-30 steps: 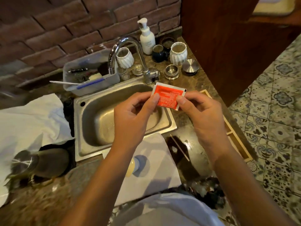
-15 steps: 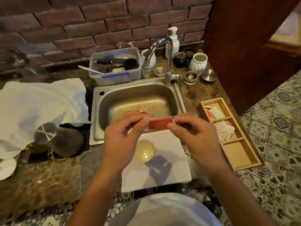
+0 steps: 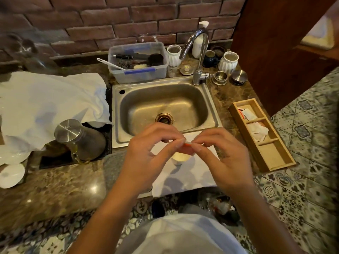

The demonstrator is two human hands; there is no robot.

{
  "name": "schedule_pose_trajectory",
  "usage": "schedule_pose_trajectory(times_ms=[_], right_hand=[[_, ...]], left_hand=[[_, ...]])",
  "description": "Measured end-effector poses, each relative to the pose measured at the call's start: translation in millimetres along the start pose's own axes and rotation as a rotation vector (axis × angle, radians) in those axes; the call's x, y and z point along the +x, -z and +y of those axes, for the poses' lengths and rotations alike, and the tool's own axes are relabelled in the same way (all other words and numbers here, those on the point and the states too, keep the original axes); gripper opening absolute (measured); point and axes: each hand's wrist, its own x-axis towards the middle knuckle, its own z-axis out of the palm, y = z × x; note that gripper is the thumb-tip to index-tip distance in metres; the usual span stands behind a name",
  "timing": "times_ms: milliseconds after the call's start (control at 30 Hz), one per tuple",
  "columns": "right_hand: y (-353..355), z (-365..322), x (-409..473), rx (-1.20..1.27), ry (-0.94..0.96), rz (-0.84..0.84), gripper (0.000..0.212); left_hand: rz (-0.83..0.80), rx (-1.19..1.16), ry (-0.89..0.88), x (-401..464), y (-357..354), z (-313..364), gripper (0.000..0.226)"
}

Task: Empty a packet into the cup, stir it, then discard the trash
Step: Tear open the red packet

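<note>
A small red packet [image 3: 187, 147] is pinched between both hands, seen almost edge-on. My left hand [image 3: 152, 151] grips its left end with thumb and fingers; my right hand [image 3: 220, 156] grips its right end. Directly below the packet stands a small cup [image 3: 180, 158] with pale liquid, mostly hidden by my fingers. The cup rests on a white cloth [image 3: 183, 178] at the counter's front edge, just in front of the sink.
A steel sink [image 3: 165, 105] with a tap [image 3: 200, 57] lies behind the hands. A wooden tray [image 3: 271, 154] of packets sits at the right, a steel-lidded glass jug [image 3: 78, 140] and white cloth [image 3: 45, 101] at the left, a plastic tub [image 3: 139, 63] behind.
Both hands have lowered the packet from above the sink down to just over the cup, and turned it from face-on to nearly edge-on. The camera has tilted down.
</note>
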Motion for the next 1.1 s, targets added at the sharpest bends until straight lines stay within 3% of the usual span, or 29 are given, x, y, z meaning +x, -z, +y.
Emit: schedule_pose_trajectory(times_ms=[67, 167, 233, 367, 567, 733, 833, 967, 1100], right_hand=[[-5, -4, -9, 0.126, -0.101, 0.023, 0.006], [-10, -13, -18, 0.361, -0.233, 0.059, 0.018], [-15, -19, -20, 0.394, -0.256, 0.062, 0.023], [-21, -24, -21, 0.367, -0.240, 0.027, 0.005], [-19, -28, -10, 0.193, -0.111, -0.061, 0.013], [-17, -26, -8, 0.012, -0.017, -0.068, 0.020], [-17, -26, -9, 0.121, -0.042, -0.033, 0.020], [-19, -25, -11, 0.246, -0.076, 0.018, 0.022], [-13, -25, -10, 0.130, -0.019, -0.037, 0.022]], left_hand=[[0.011, -0.076, 0.040, -8, 5, 1, 0.006], [0.029, -0.146, 0.078, -16, 12, 3, 0.007], [0.034, -0.120, 0.069, -17, 17, 4, 0.009], [-0.002, 0.064, -0.022, -14, 29, 4, 0.014], [-0.237, 0.270, -0.141, -8, 37, 2, 0.020], [-0.166, 0.188, -0.084, -9, 34, 7, 0.020], [-0.117, 0.033, 0.006, -11, 31, 11, 0.013], [-0.053, 0.004, -0.007, -11, 29, 16, 0.006], [-0.053, 0.031, -0.027, -9, 26, 14, 0.008]])
